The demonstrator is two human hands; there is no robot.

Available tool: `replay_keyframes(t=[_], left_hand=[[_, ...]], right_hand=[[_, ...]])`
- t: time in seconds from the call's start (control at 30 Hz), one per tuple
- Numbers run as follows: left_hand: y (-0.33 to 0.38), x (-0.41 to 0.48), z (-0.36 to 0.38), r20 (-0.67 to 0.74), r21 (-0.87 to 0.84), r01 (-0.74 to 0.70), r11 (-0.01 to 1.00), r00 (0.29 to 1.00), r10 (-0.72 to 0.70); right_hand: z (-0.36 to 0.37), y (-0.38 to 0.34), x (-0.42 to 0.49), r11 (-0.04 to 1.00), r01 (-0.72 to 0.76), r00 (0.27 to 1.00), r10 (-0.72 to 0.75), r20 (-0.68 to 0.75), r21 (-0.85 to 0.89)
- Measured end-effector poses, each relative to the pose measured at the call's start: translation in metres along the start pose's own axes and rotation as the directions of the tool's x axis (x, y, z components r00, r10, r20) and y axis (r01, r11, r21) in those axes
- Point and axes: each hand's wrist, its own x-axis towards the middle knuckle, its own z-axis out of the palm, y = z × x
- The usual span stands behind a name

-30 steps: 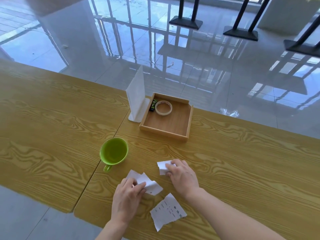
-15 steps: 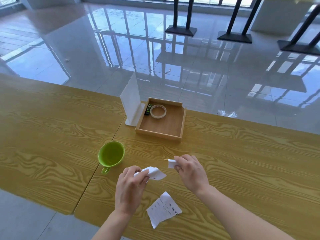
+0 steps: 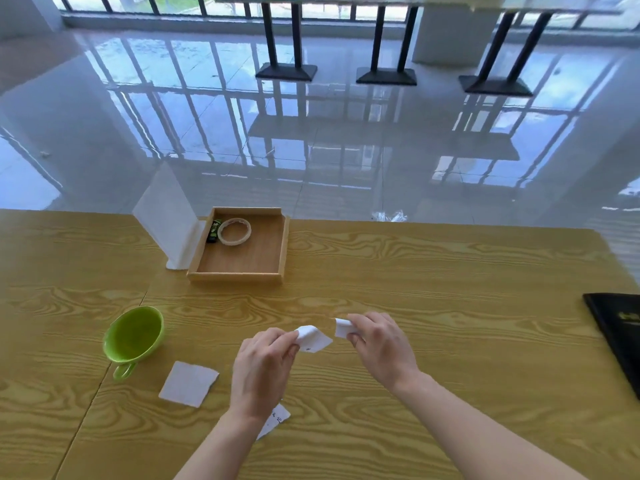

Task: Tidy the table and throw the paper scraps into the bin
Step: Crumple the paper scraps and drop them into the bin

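My left hand (image 3: 263,368) pinches a white paper scrap (image 3: 313,338) a little above the wooden table (image 3: 450,306). My right hand (image 3: 382,344) pinches a smaller white scrap (image 3: 342,328) just to the right of it; the two scraps almost touch. A square white scrap (image 3: 188,383) lies flat on the table left of my left hand. Another scrap with writing (image 3: 275,420) lies under my left wrist, partly hidden. No bin is in view.
A green cup (image 3: 133,337) stands at the left. Behind it are a wooden tray (image 3: 239,273) holding a tape roll (image 3: 234,231) and a small dark item (image 3: 214,231), and a white upright stand (image 3: 166,216). A black folder (image 3: 620,334) lies at the right edge.
Both hands lifted their scraps off the table and came closer together. The view swung right, bringing the square scrap and the black folder into sight.
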Motion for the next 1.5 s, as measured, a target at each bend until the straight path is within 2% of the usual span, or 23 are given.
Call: replay_keyframes(t=[0.1, 0.23, 0.43, 0.6, 0.9, 1.07, 1.23, 1.4, 1.5], left_hand=[[0.021, 0.009, 0.014, 0.040, -0.032, -0.131, 0.991, 0.990, 0.132], [0.044, 0.023, 0.033, 0.120, -0.104, -0.236, 0.966, 0.961, 0.248], [0.095, 0.028, 0.052, 0.190, -0.186, -0.419, 0.889, 0.872, 0.451], [0.147, 0.016, 0.068, 0.231, -0.239, -0.519, 0.821, 0.791, 0.567], [0.266, -0.048, 0.114, 0.313, -0.349, -0.607, 0.714, 0.643, 0.699], [0.334, -0.104, 0.149, 0.359, -0.430, -0.626, 0.651, 0.543, 0.759], [0.372, -0.162, 0.202, 0.451, -0.468, -0.635, 0.615, 0.427, 0.784], [0.358, -0.209, 0.279, 0.666, -0.338, -0.665, 0.666, 0.331, 0.669], [0.340, -0.225, 0.327, 0.762, -0.242, -0.658, 0.713, 0.326, 0.560]], right_hand=[[-0.014, 0.018, -0.021, 0.995, -0.099, 0.994, 0.099, -0.052, -0.006], [-0.030, 0.037, -0.056, 0.962, -0.274, 0.954, 0.269, -0.132, -0.018], [-0.050, 0.060, -0.112, 0.892, -0.453, 0.868, 0.440, -0.230, -0.001], [-0.061, 0.082, -0.165, 0.830, -0.555, 0.776, 0.543, -0.320, 0.063], [-0.081, 0.149, -0.286, 0.689, -0.696, 0.577, 0.705, -0.413, 0.202], [-0.096, 0.197, -0.355, 0.571, -0.775, 0.437, 0.794, -0.423, 0.271], [-0.084, 0.250, -0.415, 0.445, -0.840, 0.341, 0.878, -0.335, 0.312], [-0.039, 0.304, -0.452, 0.341, -0.879, 0.278, 0.934, -0.223, 0.335], [-0.002, 0.335, -0.463, 0.265, -0.884, 0.244, 0.964, -0.105, 0.384]])
